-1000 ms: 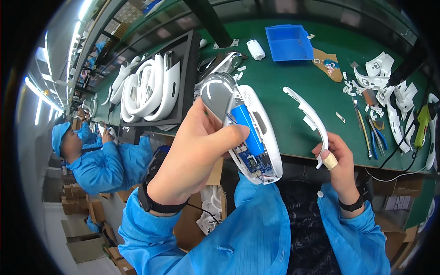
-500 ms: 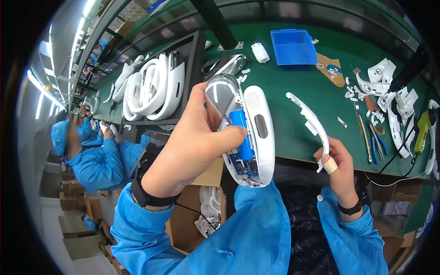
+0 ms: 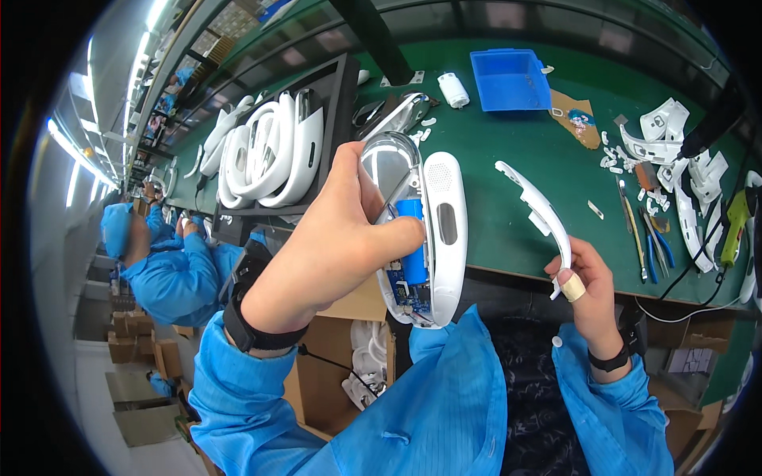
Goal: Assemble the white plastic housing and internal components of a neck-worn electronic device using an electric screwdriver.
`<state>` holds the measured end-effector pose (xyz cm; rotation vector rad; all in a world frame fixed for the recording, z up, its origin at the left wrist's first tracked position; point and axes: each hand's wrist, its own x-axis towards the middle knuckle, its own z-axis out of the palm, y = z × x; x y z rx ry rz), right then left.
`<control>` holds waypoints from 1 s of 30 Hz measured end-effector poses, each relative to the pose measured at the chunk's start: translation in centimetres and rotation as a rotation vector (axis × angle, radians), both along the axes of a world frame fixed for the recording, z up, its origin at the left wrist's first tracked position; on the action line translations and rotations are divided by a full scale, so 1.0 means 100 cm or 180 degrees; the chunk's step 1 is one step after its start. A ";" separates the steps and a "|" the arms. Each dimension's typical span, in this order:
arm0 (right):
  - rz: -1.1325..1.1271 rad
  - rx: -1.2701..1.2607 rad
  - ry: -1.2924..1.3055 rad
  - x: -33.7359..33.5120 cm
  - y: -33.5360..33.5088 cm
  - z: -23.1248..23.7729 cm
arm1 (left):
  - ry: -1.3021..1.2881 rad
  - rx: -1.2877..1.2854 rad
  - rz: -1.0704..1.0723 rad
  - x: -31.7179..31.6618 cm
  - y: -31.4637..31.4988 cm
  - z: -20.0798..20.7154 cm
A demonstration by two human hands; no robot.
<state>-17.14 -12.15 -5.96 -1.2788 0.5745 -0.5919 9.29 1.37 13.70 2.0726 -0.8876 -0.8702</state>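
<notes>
My left hand [image 3: 333, 238] is closed around a white handheld device [image 3: 450, 226] whose casing is open along one side. Inside it show a blue cylindrical battery [image 3: 413, 262], near my thumb, and a blue circuit board [image 3: 407, 297]. The device's upper end is a clear rounded shell [image 3: 390, 159]; its side panel has a speaker grille and a dark oval window. Between the thumb and fingers of my right hand [image 3: 586, 285], which has a tan wrap on one digit, is a curved white plastic strip [image 3: 542, 210], held upright and apart from the device.
A black tray [image 3: 337, 103] of white curved devices stands at the left. Behind are a blue bin [image 3: 508, 83] and a white cylinder [image 3: 453, 90]. White shell parts [image 3: 665, 127], pliers [image 3: 657, 246] and a green power tool [image 3: 736, 230] lie right. A co-worker [image 3: 163, 270] sits far left.
The device in my left hand has turned slightly and shifted a little. My right hand keeps the strip almost where it was. The co-worker at the left has shifted slightly.
</notes>
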 end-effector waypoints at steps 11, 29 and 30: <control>0.0075 -0.0071 0.0029 -0.002 0.000 -0.003 | -0.0097 0.0272 0.0129 0.005 0.003 0.003; 0.0129 -0.0040 -0.0043 -0.005 -0.006 -0.004 | 0.1012 -0.0111 0.0057 0.000 0.001 -0.009; 0.0151 -0.0018 -0.0036 -0.006 -0.007 -0.003 | 0.1254 -0.0352 0.0097 -0.005 -0.002 -0.007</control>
